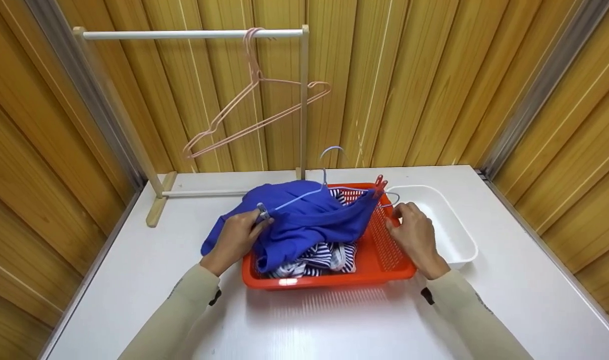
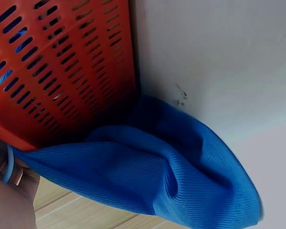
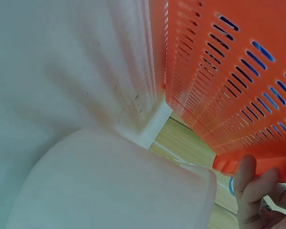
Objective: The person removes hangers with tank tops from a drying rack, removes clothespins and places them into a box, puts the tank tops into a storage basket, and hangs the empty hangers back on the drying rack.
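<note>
A blue garment [image 1: 304,215] lies across a red basket [image 1: 329,280], with part of it hanging over the basket's left side. On top is a light blue hanger [image 1: 299,199], its hook pointing up. A red clothespin [image 1: 380,185] grips the garment at the hanger's right end. My left hand [image 1: 236,237] pinches a grey clothespin [image 1: 262,211] at the hanger's left end; the left wrist view shows the hanger's end loop [image 2: 9,164] beside the fingers. With fingers loosely bent and nothing held, my right hand [image 1: 415,235] is at the basket's right rim, just below the hanger's right end.
Striped clothing [image 1: 329,257] lies in the basket under the garment. A white tub [image 1: 447,215] stands to the right, partly behind my right hand. At the back left is a rack [image 1: 194,34] with pink hangers [image 1: 256,82] on its bar. Wood-patterned walls enclose the white table [image 1: 304,325].
</note>
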`<control>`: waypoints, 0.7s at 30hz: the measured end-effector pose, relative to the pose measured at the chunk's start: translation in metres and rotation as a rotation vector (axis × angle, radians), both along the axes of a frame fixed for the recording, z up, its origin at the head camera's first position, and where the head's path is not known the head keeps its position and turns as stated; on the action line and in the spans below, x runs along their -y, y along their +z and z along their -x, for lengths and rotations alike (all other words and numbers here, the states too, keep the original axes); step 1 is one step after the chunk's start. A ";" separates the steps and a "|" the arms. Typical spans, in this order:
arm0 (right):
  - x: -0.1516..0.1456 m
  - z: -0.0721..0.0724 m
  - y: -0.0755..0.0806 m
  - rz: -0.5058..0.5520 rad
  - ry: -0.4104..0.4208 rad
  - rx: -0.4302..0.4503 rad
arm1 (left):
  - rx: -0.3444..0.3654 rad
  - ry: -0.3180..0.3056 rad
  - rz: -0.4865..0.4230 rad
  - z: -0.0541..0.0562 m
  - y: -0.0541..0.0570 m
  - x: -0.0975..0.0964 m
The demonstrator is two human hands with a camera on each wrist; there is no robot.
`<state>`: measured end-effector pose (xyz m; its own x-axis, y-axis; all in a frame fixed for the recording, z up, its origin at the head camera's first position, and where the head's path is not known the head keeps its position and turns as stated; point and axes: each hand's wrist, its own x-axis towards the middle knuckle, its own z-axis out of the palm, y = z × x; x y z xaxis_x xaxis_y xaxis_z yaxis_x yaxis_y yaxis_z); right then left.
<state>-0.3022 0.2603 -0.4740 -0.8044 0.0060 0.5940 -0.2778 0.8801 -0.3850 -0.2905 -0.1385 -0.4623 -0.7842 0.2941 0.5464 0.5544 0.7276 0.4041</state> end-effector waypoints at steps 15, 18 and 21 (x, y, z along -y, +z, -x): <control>-0.020 0.010 0.082 -0.092 0.252 0.049 | -0.144 0.034 0.023 0.001 -0.003 -0.005; -0.018 0.019 0.097 -0.117 0.352 0.145 | -0.152 0.031 0.023 0.000 -0.004 -0.005; -0.017 0.029 0.104 -0.138 0.422 0.245 | -0.160 0.025 0.021 -0.001 -0.004 -0.004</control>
<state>-0.3312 0.2771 -0.3704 -0.8355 -0.4149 0.3603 -0.5366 0.7576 -0.3717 -0.2892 -0.1340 -0.4668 -0.6950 0.2879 0.6589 0.5919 0.7492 0.2971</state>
